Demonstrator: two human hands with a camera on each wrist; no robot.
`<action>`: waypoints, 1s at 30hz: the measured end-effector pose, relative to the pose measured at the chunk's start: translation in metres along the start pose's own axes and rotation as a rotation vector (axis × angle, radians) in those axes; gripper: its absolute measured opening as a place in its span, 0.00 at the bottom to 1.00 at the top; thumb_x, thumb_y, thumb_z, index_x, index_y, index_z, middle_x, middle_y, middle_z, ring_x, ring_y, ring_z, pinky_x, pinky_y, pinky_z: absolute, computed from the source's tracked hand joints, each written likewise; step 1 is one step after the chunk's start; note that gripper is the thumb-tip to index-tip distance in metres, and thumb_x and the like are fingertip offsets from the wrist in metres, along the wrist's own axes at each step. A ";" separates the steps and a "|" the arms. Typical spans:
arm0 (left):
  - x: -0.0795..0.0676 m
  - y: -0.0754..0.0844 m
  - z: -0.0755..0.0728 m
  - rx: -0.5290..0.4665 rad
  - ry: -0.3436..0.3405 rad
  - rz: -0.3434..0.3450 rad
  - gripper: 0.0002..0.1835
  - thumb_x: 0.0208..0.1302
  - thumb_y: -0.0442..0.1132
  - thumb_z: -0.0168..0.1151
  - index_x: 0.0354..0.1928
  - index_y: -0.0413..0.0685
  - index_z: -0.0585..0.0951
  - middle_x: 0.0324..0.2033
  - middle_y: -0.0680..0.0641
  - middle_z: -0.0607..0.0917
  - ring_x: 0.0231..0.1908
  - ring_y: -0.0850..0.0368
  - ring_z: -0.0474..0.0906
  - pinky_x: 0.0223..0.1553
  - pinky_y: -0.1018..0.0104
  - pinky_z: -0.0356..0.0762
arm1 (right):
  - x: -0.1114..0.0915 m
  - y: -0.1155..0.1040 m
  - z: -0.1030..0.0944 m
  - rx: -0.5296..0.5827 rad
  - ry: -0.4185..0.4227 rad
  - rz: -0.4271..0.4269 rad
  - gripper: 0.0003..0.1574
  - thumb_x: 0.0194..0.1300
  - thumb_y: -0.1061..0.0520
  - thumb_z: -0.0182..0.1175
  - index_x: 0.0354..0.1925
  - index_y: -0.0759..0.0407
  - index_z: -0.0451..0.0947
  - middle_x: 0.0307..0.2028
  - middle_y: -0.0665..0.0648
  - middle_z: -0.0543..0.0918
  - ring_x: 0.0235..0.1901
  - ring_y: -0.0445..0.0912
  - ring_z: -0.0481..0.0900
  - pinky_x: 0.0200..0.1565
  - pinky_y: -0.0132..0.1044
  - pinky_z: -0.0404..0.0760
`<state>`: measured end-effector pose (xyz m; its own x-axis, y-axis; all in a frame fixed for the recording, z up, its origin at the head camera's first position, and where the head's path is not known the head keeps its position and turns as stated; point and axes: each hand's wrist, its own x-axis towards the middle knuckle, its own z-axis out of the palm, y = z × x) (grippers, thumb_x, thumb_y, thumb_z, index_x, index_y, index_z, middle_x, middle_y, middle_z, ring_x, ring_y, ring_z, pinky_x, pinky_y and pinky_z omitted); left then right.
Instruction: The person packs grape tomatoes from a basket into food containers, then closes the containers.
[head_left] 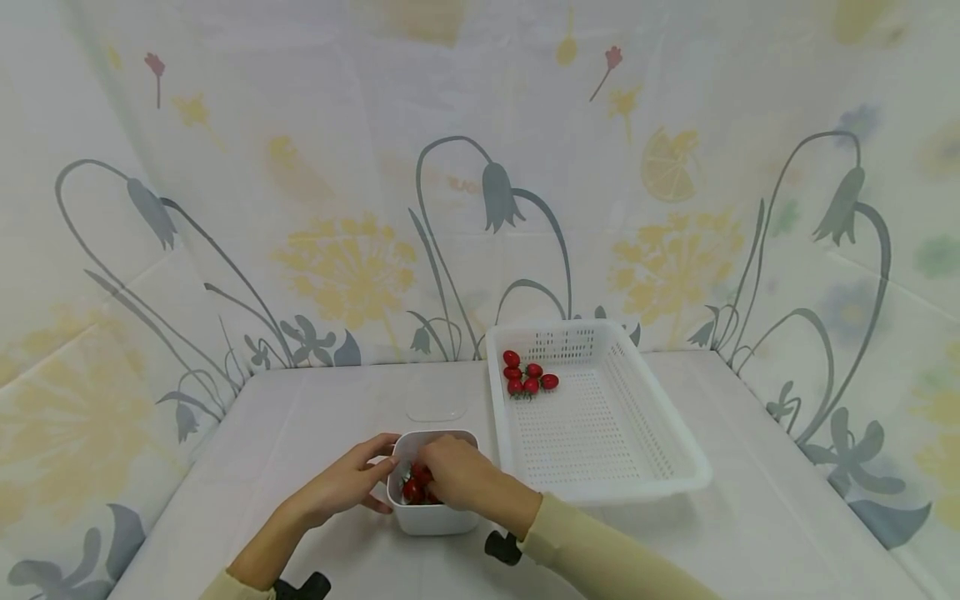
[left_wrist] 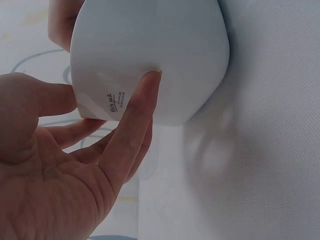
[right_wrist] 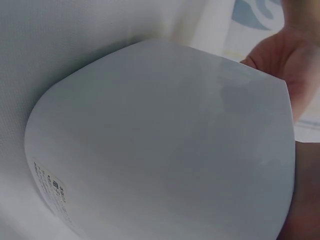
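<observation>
A small white container [head_left: 437, 522] with rounded corners stands on the table, holding several red cherry tomatoes [head_left: 413, 490]. At its left side my left hand [head_left: 341, 485] holds it, thumb at the rim and fingers spread along the outer wall; the left wrist view shows small printed lettering beside the little finger. My right hand [head_left: 456, 471] reaches down into the container from the right, over the tomatoes. Its fingertips are hidden, so what they touch cannot be made out. In the right wrist view the container's wall [right_wrist: 165, 135] covers most of that hand.
A large white perforated basket [head_left: 678, 442] stands to the right, with several cherry tomatoes [head_left: 531, 386] in its far left corner. Behind the container lies a faint, clear flat piece, perhaps a lid [head_left: 435, 408]. A flower-patterned sheet [head_left: 480, 250] hangs behind the table.
</observation>
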<state>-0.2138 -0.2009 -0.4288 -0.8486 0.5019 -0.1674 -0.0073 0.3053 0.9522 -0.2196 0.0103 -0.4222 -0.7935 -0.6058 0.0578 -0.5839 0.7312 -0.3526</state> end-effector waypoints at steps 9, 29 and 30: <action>0.000 0.000 0.000 0.001 0.006 0.000 0.24 0.81 0.40 0.50 0.72 0.40 0.65 0.65 0.29 0.68 0.50 0.41 0.80 0.39 0.48 0.89 | -0.011 -0.002 -0.018 -0.079 -0.014 -0.001 0.13 0.62 0.59 0.72 0.47 0.55 0.85 0.41 0.49 0.85 0.40 0.40 0.80 0.45 0.34 0.84; 0.000 0.001 0.000 0.023 0.013 -0.015 0.24 0.81 0.38 0.49 0.73 0.39 0.65 0.65 0.29 0.69 0.50 0.42 0.80 0.38 0.48 0.89 | -0.046 0.044 -0.091 0.076 0.011 0.026 0.18 0.66 0.58 0.69 0.53 0.60 0.82 0.47 0.57 0.84 0.45 0.51 0.84 0.43 0.43 0.86; 0.000 0.000 0.000 0.026 0.014 -0.018 0.24 0.81 0.38 0.49 0.73 0.40 0.65 0.65 0.29 0.70 0.50 0.42 0.80 0.38 0.49 0.89 | -0.046 0.048 -0.093 0.088 0.015 0.026 0.17 0.66 0.58 0.69 0.52 0.60 0.82 0.46 0.57 0.84 0.44 0.52 0.84 0.44 0.43 0.86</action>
<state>-0.2141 -0.2004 -0.4287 -0.8555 0.4853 -0.1805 -0.0089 0.3347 0.9423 -0.2272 0.1031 -0.3546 -0.8111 -0.5817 0.0617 -0.5465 0.7159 -0.4346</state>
